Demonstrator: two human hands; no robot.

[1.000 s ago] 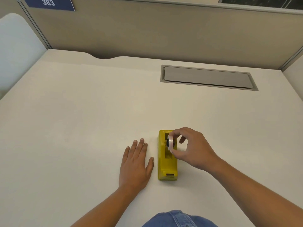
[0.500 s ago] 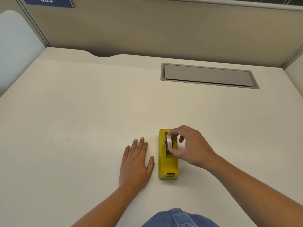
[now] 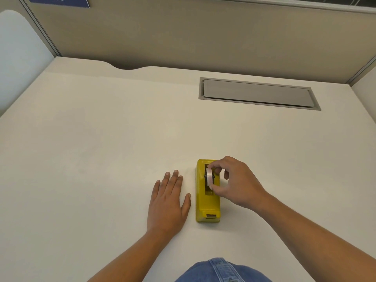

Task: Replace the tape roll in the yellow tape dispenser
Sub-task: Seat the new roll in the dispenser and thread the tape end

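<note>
The right hand [image 3: 237, 183] pinched the tape roll [image 3: 209, 176] upright over the yellow dispenser [image 3: 207, 202]; the left hand [image 3: 167, 202] lay flat and empty just beside it.

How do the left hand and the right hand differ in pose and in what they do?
The left hand lies flat and open on the desk, palm down, while the right hand is raised and curled. The left hand holds nothing; the right hand pinches the tape roll at the slot of the yellow tape dispenser. The left hand rests beside the dispenser; the right hand is above it. Both are bare.
</note>
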